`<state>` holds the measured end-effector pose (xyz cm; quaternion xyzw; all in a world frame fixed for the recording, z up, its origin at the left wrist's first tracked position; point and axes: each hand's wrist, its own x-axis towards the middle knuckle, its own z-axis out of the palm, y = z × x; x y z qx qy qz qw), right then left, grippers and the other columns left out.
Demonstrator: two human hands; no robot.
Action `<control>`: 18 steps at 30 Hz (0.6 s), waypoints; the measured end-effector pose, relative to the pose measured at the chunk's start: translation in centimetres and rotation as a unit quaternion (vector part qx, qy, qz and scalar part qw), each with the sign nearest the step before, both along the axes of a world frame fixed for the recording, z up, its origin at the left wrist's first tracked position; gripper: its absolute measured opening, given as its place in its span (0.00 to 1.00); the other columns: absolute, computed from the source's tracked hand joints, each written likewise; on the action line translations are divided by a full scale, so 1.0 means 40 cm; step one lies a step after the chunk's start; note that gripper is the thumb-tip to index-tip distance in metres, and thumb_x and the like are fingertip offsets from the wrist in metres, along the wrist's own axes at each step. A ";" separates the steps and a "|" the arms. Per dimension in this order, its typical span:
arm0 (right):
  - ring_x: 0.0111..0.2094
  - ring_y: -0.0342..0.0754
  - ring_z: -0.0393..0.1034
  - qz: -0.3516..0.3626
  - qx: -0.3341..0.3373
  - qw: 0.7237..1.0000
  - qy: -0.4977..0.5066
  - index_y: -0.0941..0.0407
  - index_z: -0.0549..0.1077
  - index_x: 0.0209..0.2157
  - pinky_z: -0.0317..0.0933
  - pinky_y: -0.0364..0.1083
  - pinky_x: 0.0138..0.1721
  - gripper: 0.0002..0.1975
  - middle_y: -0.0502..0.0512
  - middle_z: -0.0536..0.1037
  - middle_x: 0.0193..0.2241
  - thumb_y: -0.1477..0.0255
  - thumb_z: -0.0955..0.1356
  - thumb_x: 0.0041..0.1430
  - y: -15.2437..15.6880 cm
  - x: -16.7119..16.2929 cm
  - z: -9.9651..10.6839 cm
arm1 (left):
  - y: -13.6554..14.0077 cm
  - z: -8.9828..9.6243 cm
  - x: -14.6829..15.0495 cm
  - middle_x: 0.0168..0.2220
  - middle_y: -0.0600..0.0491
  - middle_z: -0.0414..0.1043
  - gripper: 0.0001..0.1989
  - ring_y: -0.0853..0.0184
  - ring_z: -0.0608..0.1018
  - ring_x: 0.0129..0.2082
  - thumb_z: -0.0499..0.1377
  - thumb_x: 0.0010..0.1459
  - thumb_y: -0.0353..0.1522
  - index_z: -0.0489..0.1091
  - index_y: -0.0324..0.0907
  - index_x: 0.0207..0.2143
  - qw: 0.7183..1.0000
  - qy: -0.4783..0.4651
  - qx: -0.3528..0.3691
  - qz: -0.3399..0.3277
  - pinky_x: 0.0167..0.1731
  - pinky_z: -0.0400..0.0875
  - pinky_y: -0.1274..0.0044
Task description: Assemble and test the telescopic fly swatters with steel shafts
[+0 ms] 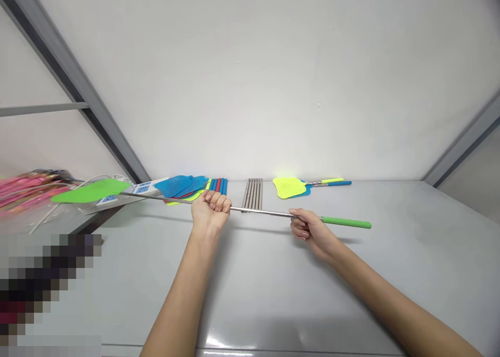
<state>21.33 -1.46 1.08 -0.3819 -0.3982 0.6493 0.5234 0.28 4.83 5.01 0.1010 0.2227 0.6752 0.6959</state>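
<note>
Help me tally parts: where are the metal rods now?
In the head view, the metal rods lie side by side at the back of the table, between the coloured sticks on the left and the yellow fly swatter on the right.

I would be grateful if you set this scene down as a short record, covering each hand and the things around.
Left hand: closed around the rod of the green swatter
Right hand: closed on the same rod, beside its green grip
Swatter direction: head to the left, grip to the right
Beyond, left: blue heads and coloured handles
Beyond, middle: metal tubes in a row
Beyond, right: yellow swatter overlapping a blue swatter
Surface: grey table
</note>
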 end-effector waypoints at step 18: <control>0.12 0.35 0.40 -0.037 -0.027 0.999 0.030 0.56 0.51 0.13 0.38 0.40 0.14 0.20 0.40 0.46 0.11 0.63 0.63 0.49 -0.006 -0.043 -0.028 | -0.060 -0.059 0.167 0.13 0.59 0.50 0.12 0.76 0.58 0.13 0.47 0.52 0.29 0.54 0.39 0.17 0.999 -0.017 0.023 -0.044 0.16 0.54 0.81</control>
